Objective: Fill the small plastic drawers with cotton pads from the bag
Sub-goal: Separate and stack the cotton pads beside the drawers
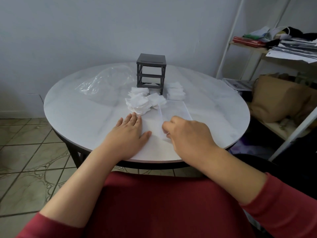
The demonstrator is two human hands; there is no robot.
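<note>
Clear plastic drawer (175,110) lies before the grey drawer frame (151,73) on the worktop (77,117), its near wall pinched by the curled right grip (187,133), left grip (129,133) flat and empty; filling seems about to begin, so next lift cotton pads (139,103) heaped nearer the frame.

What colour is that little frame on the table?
The frame is dark grey, clearest in head view.

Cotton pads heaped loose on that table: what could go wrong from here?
The clear drawer is hard to see against the pale table; the right hand, curled at its near end, might tip it or drag it off the edge. The left hand lies flat close to the loose cotton pads and could knock the heap over.
</note>
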